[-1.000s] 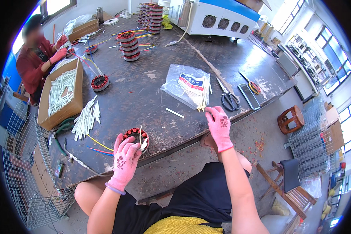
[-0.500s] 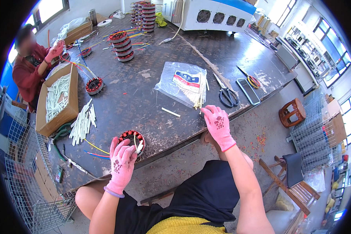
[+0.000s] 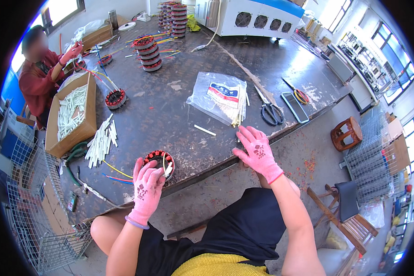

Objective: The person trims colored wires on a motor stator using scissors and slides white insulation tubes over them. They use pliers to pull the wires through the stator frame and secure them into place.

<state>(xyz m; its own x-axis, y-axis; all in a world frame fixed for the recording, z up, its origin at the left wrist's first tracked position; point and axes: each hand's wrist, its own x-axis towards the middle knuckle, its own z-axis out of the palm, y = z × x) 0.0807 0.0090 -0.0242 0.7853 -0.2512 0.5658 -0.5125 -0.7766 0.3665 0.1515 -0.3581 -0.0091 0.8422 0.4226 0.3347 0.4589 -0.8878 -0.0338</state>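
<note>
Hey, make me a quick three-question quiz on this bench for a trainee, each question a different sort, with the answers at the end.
1. Multiple choice: which of these is the right hand nearest to?
A) the stool
B) the bag
C) the box

2. True or false: the black scissors lie between the bag and the phone.

3. Short answer: which hand is at the coil ring with the red windings?

Key:
1. B, the bag.
2. True.
3. The left hand.
</note>
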